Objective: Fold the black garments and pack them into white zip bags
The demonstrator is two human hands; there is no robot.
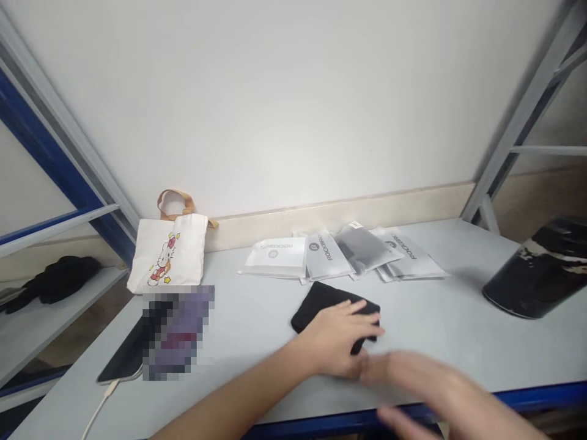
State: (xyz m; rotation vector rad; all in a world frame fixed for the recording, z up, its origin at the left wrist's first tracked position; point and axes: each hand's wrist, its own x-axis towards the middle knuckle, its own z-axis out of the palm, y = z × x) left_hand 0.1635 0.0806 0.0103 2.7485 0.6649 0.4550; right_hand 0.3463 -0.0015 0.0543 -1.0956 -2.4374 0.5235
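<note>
Left hand (337, 339), grip wide, lies flat on folded blk cloth (321, 302) atop grey desk (435, 342); right hand (413, 382) blurred just beside it, grip unclear. Rockbros pkgs (328, 255) lie behind, near white Hello Kitty tote (167, 256).

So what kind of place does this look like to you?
Probably a packing bench in a stockroom or small warehouse. A grey worktop sits within blue-and-grey metal shelving, printed ROCKBROS packaging bags lie in a row, and the left hand rests on a folded black fabric item.
</note>
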